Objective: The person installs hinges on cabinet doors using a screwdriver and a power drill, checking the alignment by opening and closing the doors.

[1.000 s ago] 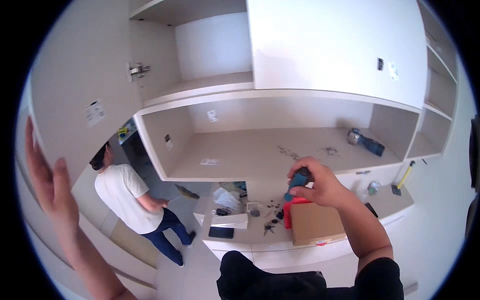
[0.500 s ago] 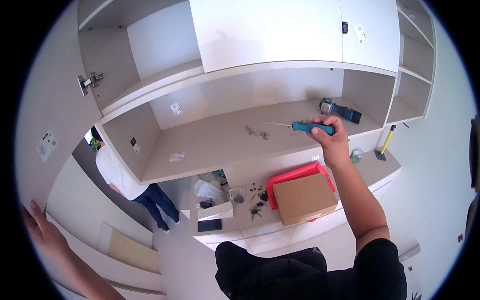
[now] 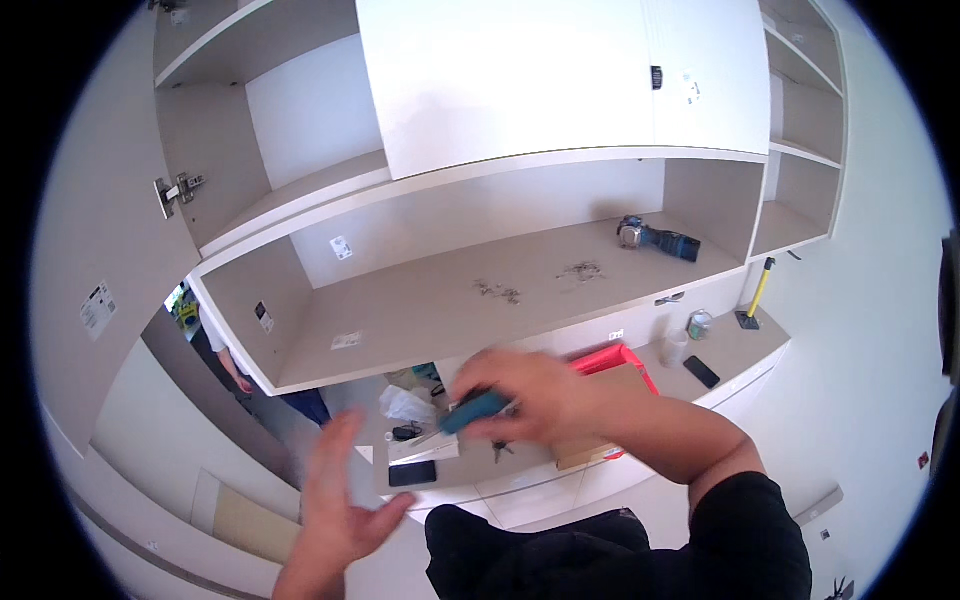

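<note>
My right hand [image 3: 540, 395] is closed round the teal handle of a screwdriver [image 3: 474, 411], whose shaft slants down to the left above the lower counter. Motion smears the hand a little. Lower left, my left hand [image 3: 340, 510] is raised with its fingers spread and nothing in it. Its fingertips are blurred. Behind both hands runs the open shelf [image 3: 400, 315] of a wall cabinet. Two scatters of small metal screws [image 3: 500, 291] lie on that shelf, and a blue-and-black cordless drill [image 3: 655, 238] rests at its right end.
A cabinet door [image 3: 100, 220] with a metal hinge [image 3: 180, 192] stands open at left. The lower counter holds a dark phone [image 3: 413, 473], another phone [image 3: 702, 372], a red tray [image 3: 640, 368], a cardboard box [image 3: 580, 455] and a yellow-handled tool [image 3: 762, 290]. Another person [image 3: 225, 350] is partly hidden behind the cabinet.
My right hand has brought the screwdriver down and left from before the shelf. My left hand has left the cabinet door and come inward. The other person has moved farther behind the cabinet.
</note>
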`<state>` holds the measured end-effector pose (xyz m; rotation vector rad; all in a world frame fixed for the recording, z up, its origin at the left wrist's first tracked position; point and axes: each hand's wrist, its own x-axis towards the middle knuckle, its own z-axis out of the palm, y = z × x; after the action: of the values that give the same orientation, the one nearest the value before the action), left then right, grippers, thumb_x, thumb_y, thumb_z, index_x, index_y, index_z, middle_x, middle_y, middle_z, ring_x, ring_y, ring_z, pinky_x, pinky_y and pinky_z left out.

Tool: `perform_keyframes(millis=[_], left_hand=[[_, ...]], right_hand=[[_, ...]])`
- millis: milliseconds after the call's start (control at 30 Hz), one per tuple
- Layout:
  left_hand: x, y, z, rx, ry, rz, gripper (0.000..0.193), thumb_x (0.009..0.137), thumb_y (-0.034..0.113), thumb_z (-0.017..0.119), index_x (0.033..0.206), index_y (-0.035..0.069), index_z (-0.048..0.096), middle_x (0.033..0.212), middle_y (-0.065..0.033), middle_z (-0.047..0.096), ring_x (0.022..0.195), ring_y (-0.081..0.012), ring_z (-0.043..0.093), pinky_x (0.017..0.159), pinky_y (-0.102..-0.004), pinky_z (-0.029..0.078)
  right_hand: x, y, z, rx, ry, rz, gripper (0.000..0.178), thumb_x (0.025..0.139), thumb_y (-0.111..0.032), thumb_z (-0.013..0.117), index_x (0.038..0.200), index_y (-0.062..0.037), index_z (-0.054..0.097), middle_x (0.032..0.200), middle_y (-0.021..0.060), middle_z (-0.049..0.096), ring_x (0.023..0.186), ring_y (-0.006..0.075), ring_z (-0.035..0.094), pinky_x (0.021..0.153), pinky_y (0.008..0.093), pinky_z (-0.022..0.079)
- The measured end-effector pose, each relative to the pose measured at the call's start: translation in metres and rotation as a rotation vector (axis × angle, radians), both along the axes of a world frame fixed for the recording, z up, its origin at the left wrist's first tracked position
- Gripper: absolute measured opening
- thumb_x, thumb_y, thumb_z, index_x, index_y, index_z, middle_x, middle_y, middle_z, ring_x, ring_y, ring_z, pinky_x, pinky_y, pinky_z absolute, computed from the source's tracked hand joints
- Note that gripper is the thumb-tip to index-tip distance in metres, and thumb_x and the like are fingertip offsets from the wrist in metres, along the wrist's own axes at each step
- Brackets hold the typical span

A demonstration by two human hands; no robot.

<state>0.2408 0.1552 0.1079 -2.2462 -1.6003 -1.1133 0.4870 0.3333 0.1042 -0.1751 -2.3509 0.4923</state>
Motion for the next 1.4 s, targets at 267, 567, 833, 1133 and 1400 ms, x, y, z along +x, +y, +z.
perform_keyframes(millis=[267, 567, 833, 1133, 1400], left_hand=[[-0.017, 0.021, -0.062, -0.320, -0.459, -0.044, 0.055, 0.092, 0.012, 0.070, 0.140, 0.000, 0.046, 0.110, -0.0173, 0.067, 0.097, -0.0324, 0.067, 0.086, -0.0385, 0.052], [-0.035, -0.002, -0.033, -0.378, -0.053, -0.028, 0.042, 0.084, 0.021, 0.083, 0.117, 0.005, 0.063, 0.100, -0.0169, 0.067, 0.088, -0.0347, 0.067, 0.079, -0.0396, 0.054], [-0.027, 0.020, 0.043, -0.162, -0.295, -0.031, 0.046, 0.077, -0.001, 0.082, 0.117, 0.007, 0.062, 0.110, -0.0102, 0.067, 0.089, -0.0222, 0.070, 0.069, -0.0297, 0.056], [0.001, 0.111, 0.144, 0.111, -0.961, -0.582, 0.051, 0.091, -0.005, 0.066, 0.133, 0.013, 0.044, 0.128, -0.0141, 0.063, 0.095, -0.0254, 0.073, 0.078, -0.0326, 0.063], [0.093, 0.269, 0.205, 0.118, -1.236, -0.706, 0.041, 0.098, 0.003, 0.065, 0.131, 0.003, 0.040, 0.119, -0.0164, 0.056, 0.098, -0.0249, 0.070, 0.086, -0.0304, 0.063]], right_hand=[[-0.088, -0.002, 0.048, 0.527, -0.073, 0.107, 0.036, 0.087, -0.033, 0.072, 0.112, -0.0091, 0.064, 0.112, 0.0119, 0.063, 0.111, 0.0318, 0.063, 0.091, 0.0473, 0.051], [-0.107, 0.111, 0.243, 1.204, -0.155, -0.757, 0.032, 0.100, -0.031, 0.054, 0.120, -0.0163, 0.073, 0.151, 0.0043, 0.053, 0.154, 0.0268, 0.026, 0.123, 0.0600, 0.020], [-0.094, 0.065, 0.264, 1.238, -0.232, -0.761, 0.039, 0.102, -0.043, 0.053, 0.102, -0.0122, 0.077, 0.133, 0.0049, 0.062, 0.146, 0.0248, 0.036, 0.124, 0.0591, 0.018], [0.149, -0.062, 0.244, 1.127, 0.365, -0.500, 0.040, 0.085, -0.060, 0.061, 0.087, -0.0212, 0.068, 0.151, 0.0201, 0.050, 0.150, 0.0438, 0.028, 0.122, 0.0600, 0.020], [0.230, -0.069, 0.231, 1.059, 0.348, -0.911, 0.032, 0.079, -0.055, 0.068, 0.099, -0.0306, 0.073, 0.159, 0.0156, 0.043, 0.156, 0.0426, 0.018, 0.124, 0.0624, 0.018]])
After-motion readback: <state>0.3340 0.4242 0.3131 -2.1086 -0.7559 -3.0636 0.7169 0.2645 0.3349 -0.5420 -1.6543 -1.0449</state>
